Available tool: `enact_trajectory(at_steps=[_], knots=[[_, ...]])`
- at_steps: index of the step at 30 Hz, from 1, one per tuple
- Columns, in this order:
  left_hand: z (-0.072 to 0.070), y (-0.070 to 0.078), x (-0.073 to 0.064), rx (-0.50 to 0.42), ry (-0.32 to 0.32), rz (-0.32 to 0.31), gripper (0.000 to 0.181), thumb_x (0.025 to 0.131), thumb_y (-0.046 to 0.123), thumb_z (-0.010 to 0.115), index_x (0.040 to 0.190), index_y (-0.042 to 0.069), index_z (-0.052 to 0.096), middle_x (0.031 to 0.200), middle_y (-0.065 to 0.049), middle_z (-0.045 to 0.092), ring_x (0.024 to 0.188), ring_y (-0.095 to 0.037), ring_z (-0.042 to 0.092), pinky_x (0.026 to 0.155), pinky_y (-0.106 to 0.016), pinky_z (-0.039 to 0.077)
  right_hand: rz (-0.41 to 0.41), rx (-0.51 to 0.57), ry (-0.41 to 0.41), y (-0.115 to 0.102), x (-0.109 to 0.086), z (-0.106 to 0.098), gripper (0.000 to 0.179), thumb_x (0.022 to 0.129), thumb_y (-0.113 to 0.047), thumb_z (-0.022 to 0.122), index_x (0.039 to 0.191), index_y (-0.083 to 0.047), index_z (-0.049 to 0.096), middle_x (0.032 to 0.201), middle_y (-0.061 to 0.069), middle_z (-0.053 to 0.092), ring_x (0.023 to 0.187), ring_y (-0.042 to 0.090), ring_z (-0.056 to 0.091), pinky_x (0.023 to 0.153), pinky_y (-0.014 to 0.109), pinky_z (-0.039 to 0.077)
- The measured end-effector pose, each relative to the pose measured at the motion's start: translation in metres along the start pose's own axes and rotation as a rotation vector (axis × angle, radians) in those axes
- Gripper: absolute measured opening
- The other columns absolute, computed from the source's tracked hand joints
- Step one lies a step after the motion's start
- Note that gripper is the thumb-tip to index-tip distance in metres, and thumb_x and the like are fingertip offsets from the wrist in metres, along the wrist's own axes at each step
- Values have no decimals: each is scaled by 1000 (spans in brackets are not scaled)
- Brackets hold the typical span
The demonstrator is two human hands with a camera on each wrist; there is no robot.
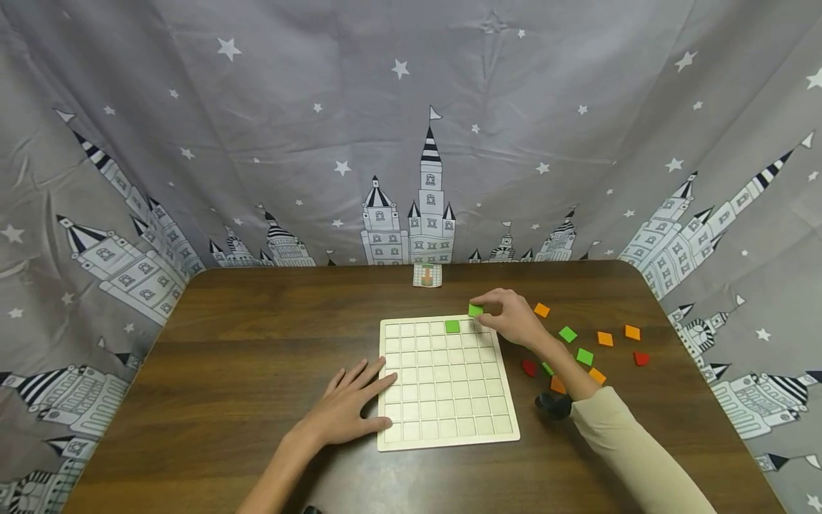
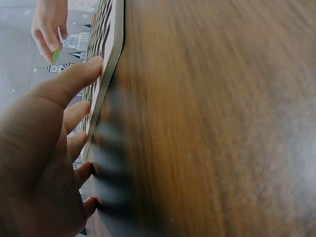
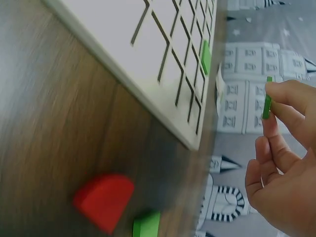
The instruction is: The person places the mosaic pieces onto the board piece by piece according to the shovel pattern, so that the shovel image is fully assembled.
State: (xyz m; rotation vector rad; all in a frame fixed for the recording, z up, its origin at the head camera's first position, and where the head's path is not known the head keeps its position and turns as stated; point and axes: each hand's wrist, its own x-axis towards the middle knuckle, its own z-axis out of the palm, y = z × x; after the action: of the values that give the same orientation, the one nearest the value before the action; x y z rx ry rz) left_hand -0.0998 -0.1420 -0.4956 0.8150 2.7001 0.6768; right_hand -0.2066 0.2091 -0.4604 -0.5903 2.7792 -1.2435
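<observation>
A pale wooden grid board [image 1: 443, 385] lies on the brown table. One green square tile [image 1: 452, 326] sits in a cell of its far row. My right hand [image 1: 510, 318] pinches a second green tile [image 1: 475, 310] between thumb and fingers, over the board's far right corner; in the right wrist view this tile [image 3: 267, 98] is held edge-on, above the board's surface. My left hand [image 1: 349, 403] rests at the board's left edge with fingers spread, and in the left wrist view its thumb [image 2: 84, 74] touches the rim.
Right of the board lie loose orange tiles [image 1: 605, 339], green tiles [image 1: 584, 357] and red rounded pieces [image 1: 641, 359]. A small printed card [image 1: 427, 275] with a grid pattern is at the table's far edge. Behind it hangs a grey curtain [image 1: 289, 143] with castles.
</observation>
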Motion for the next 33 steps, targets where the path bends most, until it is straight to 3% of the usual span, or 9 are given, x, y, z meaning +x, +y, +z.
enact_trajectory(at_steps=[14, 26, 33], knots=[[-1, 0, 0, 6, -1, -4, 71, 91, 46, 69, 152, 17, 46, 162, -10, 27, 148, -40, 19, 112, -68, 11, 84, 52, -109, -7, 23, 40, 32, 91, -10, 74, 123, -5, 72, 126, 11, 65, 124, 34, 54, 97, 50, 48], [-2, 1, 0, 14, -5, -8, 71, 92, 47, 69, 152, 17, 46, 162, -10, 27, 147, -41, 19, 111, -68, 12, 54, -5, -151, -11, 33, 58, 29, 87, -6, 75, 115, -5, 75, 115, 9, 70, 109, 28, 62, 90, 43, 51], [-2, 2, -1, 12, -8, -15, 71, 91, 47, 69, 151, 17, 46, 162, -10, 27, 148, -40, 19, 112, -68, 12, 62, -48, -159, -10, 36, 62, 29, 86, -6, 76, 115, -7, 75, 115, 8, 70, 112, 29, 61, 93, 44, 50]])
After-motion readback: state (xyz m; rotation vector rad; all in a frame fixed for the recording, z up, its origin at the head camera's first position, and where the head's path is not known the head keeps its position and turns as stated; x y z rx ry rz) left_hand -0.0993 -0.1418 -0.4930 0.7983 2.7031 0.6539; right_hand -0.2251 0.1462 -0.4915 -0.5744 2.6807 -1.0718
